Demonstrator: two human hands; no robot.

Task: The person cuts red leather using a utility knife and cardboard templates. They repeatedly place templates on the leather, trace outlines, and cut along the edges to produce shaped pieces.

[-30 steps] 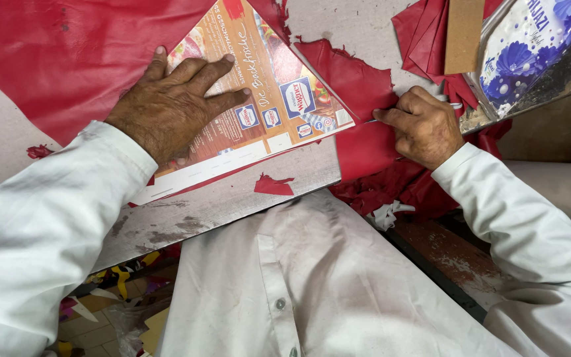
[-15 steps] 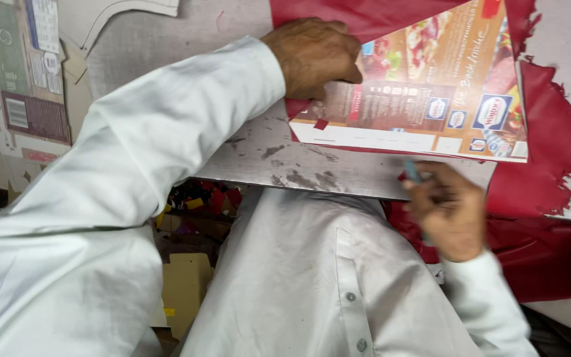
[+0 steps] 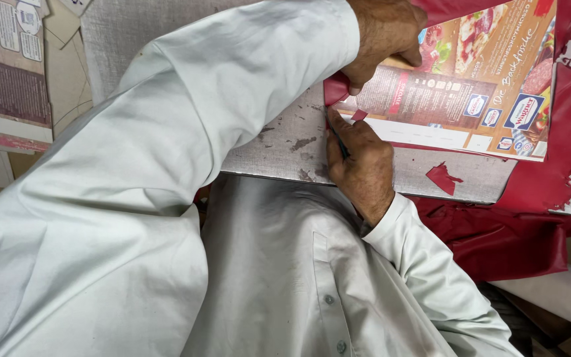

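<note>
Two hands work here: the left hand [image 3: 388, 33] at twelve o'clock, the right hand [image 3: 359, 162] centre. One printed cardboard sheet [image 3: 470, 92], one red leather sheet [image 3: 563, 158], one loose red scrap [image 3: 444, 178] at three o'clock.

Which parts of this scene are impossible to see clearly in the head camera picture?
- Thin dark tool in the right hand: head view, mostly hidden by the fingers; its kind is unclear.
- Left hand: head view, cut off by the top edge.
- Dark red leather-like sheet: head view, largely covered by the printed cardboard food-box panel.
- Grey worn work board: head view, left part hidden by the white sleeve.
</note>
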